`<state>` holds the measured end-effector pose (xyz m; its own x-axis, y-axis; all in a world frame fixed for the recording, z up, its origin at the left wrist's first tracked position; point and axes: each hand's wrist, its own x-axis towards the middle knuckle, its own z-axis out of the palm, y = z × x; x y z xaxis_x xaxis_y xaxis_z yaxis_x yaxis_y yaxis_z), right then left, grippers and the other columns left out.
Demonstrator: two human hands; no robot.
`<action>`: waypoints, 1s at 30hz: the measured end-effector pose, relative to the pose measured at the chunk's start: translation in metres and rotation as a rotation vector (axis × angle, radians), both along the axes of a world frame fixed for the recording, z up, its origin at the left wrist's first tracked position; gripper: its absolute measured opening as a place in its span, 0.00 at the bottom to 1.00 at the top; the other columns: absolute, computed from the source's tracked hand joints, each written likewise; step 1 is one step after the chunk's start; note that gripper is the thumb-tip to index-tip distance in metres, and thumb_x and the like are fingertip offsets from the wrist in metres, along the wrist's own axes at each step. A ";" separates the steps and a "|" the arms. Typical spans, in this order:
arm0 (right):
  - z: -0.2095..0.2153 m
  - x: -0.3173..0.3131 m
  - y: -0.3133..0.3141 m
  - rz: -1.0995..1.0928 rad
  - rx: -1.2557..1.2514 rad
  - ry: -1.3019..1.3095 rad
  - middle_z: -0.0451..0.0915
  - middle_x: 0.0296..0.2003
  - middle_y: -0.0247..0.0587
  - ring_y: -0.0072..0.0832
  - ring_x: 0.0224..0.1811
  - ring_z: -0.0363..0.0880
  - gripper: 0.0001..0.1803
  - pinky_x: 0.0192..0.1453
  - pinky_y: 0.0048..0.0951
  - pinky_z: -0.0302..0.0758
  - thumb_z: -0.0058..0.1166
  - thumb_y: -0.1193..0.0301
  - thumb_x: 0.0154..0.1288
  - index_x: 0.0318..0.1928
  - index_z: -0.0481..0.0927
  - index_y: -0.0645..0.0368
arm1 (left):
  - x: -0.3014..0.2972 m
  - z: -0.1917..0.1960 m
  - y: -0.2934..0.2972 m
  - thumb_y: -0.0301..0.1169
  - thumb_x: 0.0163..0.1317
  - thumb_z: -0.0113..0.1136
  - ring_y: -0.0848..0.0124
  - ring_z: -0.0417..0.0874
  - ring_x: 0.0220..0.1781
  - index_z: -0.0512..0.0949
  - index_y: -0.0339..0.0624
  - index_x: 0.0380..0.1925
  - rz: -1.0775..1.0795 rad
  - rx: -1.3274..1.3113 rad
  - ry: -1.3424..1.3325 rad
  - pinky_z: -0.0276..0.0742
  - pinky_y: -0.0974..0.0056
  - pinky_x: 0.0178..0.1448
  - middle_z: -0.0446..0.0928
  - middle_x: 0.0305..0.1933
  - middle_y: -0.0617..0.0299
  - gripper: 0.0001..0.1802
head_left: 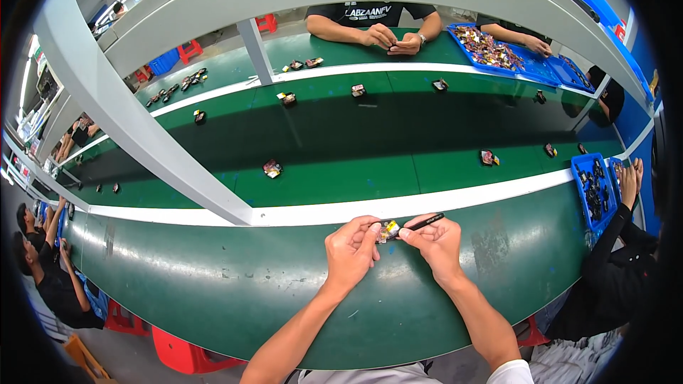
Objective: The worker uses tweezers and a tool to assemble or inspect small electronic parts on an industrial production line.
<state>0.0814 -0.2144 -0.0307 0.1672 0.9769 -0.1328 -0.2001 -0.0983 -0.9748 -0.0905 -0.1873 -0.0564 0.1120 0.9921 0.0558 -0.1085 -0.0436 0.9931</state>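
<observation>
Above the near green bench, my two hands meet around a small black part with a clear and yellow face (388, 230). My left hand (351, 247) is closed, its thumb and fingers pinching the part's left side. My right hand (435, 242) is closed too, with its thumb tip at the part's right side. A slim black pen-shaped tool (427, 222) lies across the right-hand fingers, its end pointing up and right. Its exact kind does not show, and the fingertips hide some of the part.
Beyond the white rail (427, 203), similar small parts (272, 168) lie spread over a green conveyor belt (334, 181). At right stands a blue tray of black pieces (578, 163), beside a co-worker's hands (629, 181). A grey post (142, 99) slants down at left. Other people sit opposite and far left.
</observation>
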 end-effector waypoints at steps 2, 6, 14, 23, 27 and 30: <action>0.001 0.000 0.000 0.002 -0.011 -0.004 0.86 0.35 0.45 0.25 0.38 0.87 0.08 0.44 0.22 0.83 0.66 0.85 0.61 0.40 0.82 0.71 | 0.001 0.002 0.000 0.23 0.70 0.60 0.78 0.78 0.19 0.81 0.29 0.45 0.000 -0.004 0.000 0.69 0.73 0.18 0.83 0.28 0.58 0.08; 0.003 -0.001 0.000 -0.004 -0.011 0.017 0.87 0.35 0.46 0.26 0.38 0.87 0.08 0.45 0.22 0.84 0.65 0.85 0.61 0.40 0.81 0.71 | 0.001 0.005 -0.001 0.22 0.70 0.60 0.77 0.79 0.19 0.81 0.27 0.45 0.010 0.011 0.022 0.72 0.73 0.18 0.83 0.28 0.57 0.08; 0.006 -0.001 0.000 -0.006 -0.055 0.037 0.87 0.35 0.47 0.28 0.38 0.88 0.07 0.46 0.24 0.84 0.64 0.86 0.61 0.40 0.81 0.71 | 0.003 0.005 -0.002 0.21 0.69 0.60 0.74 0.83 0.21 0.80 0.25 0.46 -0.002 0.081 0.051 0.79 0.70 0.21 0.83 0.27 0.55 0.09; -0.005 -0.002 0.001 -0.014 0.057 0.085 0.86 0.34 0.46 0.25 0.36 0.86 0.07 0.43 0.22 0.82 0.65 0.87 0.60 0.39 0.81 0.71 | -0.007 -0.002 0.005 0.23 0.71 0.59 0.69 0.84 0.22 0.78 0.24 0.48 -0.118 -0.058 -0.114 0.81 0.69 0.22 0.83 0.32 0.50 0.11; -0.016 0.000 0.000 -0.015 0.213 -0.049 0.86 0.31 0.37 0.08 0.23 0.71 0.08 0.26 0.12 0.66 0.67 0.86 0.59 0.38 0.82 0.68 | -0.012 -0.001 0.009 0.26 0.72 0.59 0.67 0.84 0.22 0.78 0.24 0.50 -0.198 -0.131 -0.207 0.81 0.68 0.22 0.83 0.36 0.48 0.13; -0.013 -0.003 -0.001 -0.017 0.292 -0.112 0.85 0.31 0.33 0.04 0.20 0.60 0.07 0.22 0.12 0.54 0.67 0.85 0.59 0.37 0.83 0.66 | -0.016 -0.004 0.012 0.27 0.72 0.59 0.66 0.84 0.22 0.79 0.24 0.50 -0.222 -0.155 -0.228 0.81 0.68 0.22 0.83 0.36 0.48 0.14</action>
<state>0.0780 -0.2158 -0.0435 0.1821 0.9678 0.1736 -0.0892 0.1921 -0.9773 -0.1064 -0.1754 -0.0603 0.3277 0.9437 -0.0448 -0.3179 0.1548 0.9354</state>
